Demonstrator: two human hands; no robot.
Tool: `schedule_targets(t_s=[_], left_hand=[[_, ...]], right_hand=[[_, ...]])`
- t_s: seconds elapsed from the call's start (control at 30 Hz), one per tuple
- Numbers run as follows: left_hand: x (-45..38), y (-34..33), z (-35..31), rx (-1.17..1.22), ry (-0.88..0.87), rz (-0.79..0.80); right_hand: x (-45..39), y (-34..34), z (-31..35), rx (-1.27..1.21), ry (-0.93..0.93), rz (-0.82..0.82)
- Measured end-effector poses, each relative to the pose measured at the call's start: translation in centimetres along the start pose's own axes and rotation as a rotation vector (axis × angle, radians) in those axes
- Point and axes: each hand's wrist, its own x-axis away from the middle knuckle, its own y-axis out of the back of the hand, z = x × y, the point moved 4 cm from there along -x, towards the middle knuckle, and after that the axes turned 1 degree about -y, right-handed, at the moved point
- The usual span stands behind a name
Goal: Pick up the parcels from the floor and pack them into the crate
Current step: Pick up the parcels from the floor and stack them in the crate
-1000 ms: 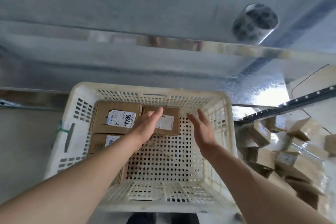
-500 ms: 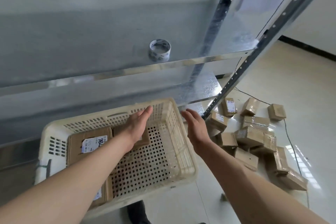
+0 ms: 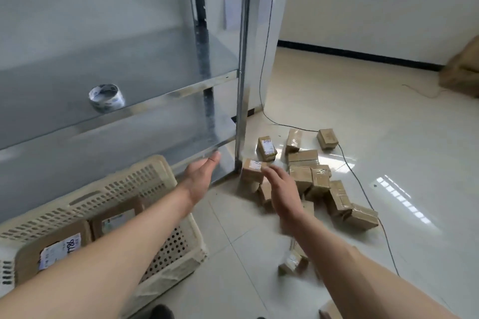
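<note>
- The crate (image 3: 155,189) sits low at the left on the floor, in front of the metal shelving (image 3: 116,101); it holds a few packed parcels (image 3: 59,246), flat and side by side, with bare perforated floor left beside them.
- A second ago both hands were down inside the crate over those parcels; now they have come out and swung to the right, and the view has turned with them toward the floor pile. I take it one placement is done and the next pick is beginning.
- A roll of tape (image 3: 106,98) lies on the shelf above the crate, untouched.
- The left hand (image 3: 201,176) is past the crate's rim, fingers straight and together, holding nothing and touching nothing.
- The right hand (image 3: 281,191) reaches over the near edge of the pile, fingers spread and relaxed, empty; it is blurred, and I cannot tell whether it touches a box yet.
- The loose parcels (image 3: 311,176) lie heaped on the tiled floor just right of the shelf's upright, well apart from the crate; a cable (image 3: 363,189) runs among them. Plenty remain to pack.
</note>
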Motion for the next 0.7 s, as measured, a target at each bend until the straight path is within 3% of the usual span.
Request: schedule_targets(t_s=[0.33, 0.7], left_hand=[[-0.1, -14.6, -6.0, -0.057, -0.048, 0.141], [-6.2, -22.1, -8.9, -0.090, -0.052, 0.268]], right_hand=[[-0.4, 15.2, -0.6, -0.066, 0.008, -0.201], [-5.1, 22.4, -1.2, -0.153, -0.069, -0.311]])
